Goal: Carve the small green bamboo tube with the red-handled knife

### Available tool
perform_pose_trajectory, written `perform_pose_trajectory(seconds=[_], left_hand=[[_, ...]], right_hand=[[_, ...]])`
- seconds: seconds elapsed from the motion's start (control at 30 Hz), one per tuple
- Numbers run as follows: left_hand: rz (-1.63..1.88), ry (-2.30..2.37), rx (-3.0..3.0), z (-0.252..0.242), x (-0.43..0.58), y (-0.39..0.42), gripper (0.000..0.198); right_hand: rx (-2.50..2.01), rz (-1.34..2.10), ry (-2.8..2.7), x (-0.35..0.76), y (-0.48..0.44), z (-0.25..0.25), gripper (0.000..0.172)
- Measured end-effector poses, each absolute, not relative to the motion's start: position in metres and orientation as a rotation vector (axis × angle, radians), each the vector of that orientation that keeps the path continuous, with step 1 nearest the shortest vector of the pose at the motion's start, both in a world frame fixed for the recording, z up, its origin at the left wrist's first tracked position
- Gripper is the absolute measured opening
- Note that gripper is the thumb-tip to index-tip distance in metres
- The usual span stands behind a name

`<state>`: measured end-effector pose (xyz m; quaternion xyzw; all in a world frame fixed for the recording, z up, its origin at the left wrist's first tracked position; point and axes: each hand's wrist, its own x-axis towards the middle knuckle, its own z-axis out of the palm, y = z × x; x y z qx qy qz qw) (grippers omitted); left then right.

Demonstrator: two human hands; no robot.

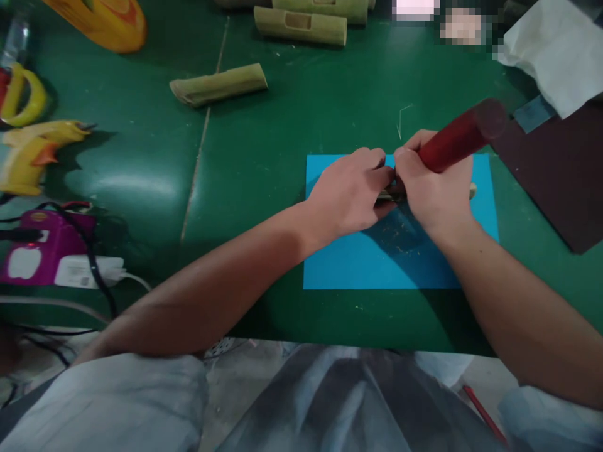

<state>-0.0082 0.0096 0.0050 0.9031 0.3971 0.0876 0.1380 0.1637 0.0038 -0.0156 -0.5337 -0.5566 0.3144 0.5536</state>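
My right hand (438, 182) is closed around a tool with a thick red handle (452, 138), which leans up and to the right. The tool's working end is hidden by my fingers. My left hand (351, 191) is closed on a thin bamboo piece (473, 191), whose right end shows past my right hand. Both hands are close together over a blue sheet (353, 270). Small pale shavings (400, 242) are scattered on the sheet below the fingers.
On the green table, a cut bamboo piece (219, 86) and slotted bamboo tubes (301, 26) lie farther back. A yellow glue gun (42, 154) and a purple power block (51, 245) with cables are at left. Dark brown sheets (556, 176) and white paper (556, 53) lie at right.
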Motion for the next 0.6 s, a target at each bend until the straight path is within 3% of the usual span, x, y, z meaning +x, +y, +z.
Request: perform_pose_trajectory(seconds=[0.27,0.6], left_hand=[[0.23,1.121,2.636,0.004,-0.007,0.01,0.022],[0.131,1.136,2.646,0.01,-0.006,0.011,0.028]], right_hand=[[-1.311,0.815,-1.243,0.166,0.007,-0.014,0.055],[-1.354,0.858,-1.184,0.163,0.005,0.003,0.051]])
